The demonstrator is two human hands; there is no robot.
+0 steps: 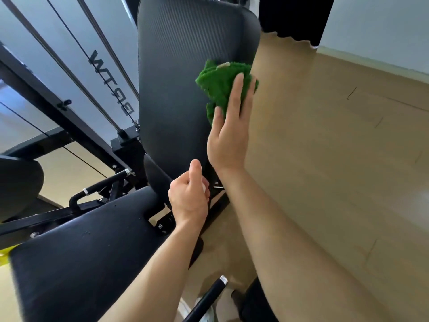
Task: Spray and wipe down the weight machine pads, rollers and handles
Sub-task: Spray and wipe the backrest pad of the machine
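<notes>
While flat right hand (pixel 228 133) presses cloth (pixel 218 89) to pad (pixel 181 66), left hand (pixel 188 196) grips sprayer (pixel 204 187), perhaps; unpinched cloth could slip.

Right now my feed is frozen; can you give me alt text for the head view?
The right hand presses a green cloth flat against the right edge of the black back pad of a weight machine. The left hand, lower down where the back pad meets the seat pad, grips a small white object, mostly hidden in its grip.
</notes>
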